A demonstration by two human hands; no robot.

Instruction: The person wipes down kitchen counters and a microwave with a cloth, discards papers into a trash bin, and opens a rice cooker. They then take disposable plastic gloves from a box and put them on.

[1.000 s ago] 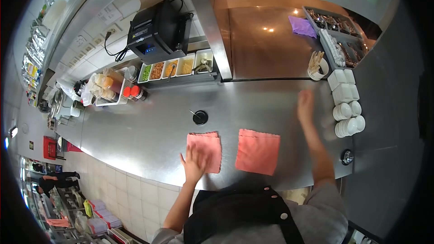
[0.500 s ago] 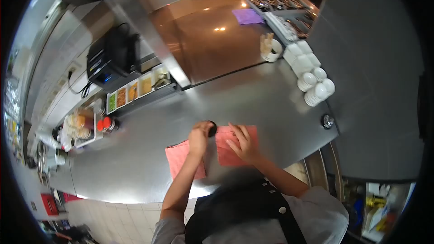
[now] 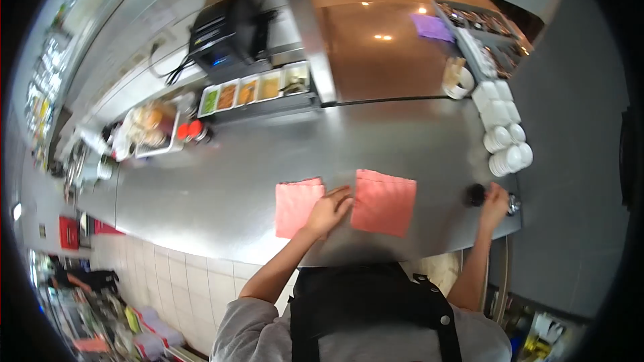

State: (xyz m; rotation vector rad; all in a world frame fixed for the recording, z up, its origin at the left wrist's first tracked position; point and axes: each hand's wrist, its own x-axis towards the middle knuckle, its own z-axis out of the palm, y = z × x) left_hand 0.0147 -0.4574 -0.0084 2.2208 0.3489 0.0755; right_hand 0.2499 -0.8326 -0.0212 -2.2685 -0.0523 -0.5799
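a person in a black apron (image 3: 376,298) stands right up against the stainless-steel tabletop (image 3: 221,181), a grey sleeve at each side. two pink cloths lie flat before them, a left pink cloth (image 3: 295,204) and a right pink cloth (image 3: 384,202), with a strip of bare metal between.

the left hand (image 3: 330,209) is palm down across the inner edge of the left one, fingers loosely stretched and close together, gripping nothing that i can see; its fingertips come just beside the right one. whether the palm presses down, i cannot tell.

off to the right, the right hand (image 3: 496,202) has its fingers partly curled, between a small round black dish (image 3: 475,194) and a chrome call bell (image 3: 513,205). it is blurred, and i cannot tell whether it has hold of either.

beyond the bell, stacked white bowls (image 3: 508,150) and square white dishes (image 3: 495,104) line the right edge, then a white cup (image 3: 460,87) of wooden sticks.

farther left are red-capped jars (image 3: 194,129) and a row of food trays (image 3: 248,90), below a black printer (image 3: 225,33).

past the divider lies a purple cloth (image 3: 433,27), beside a grey cutlery tray (image 3: 467,53).
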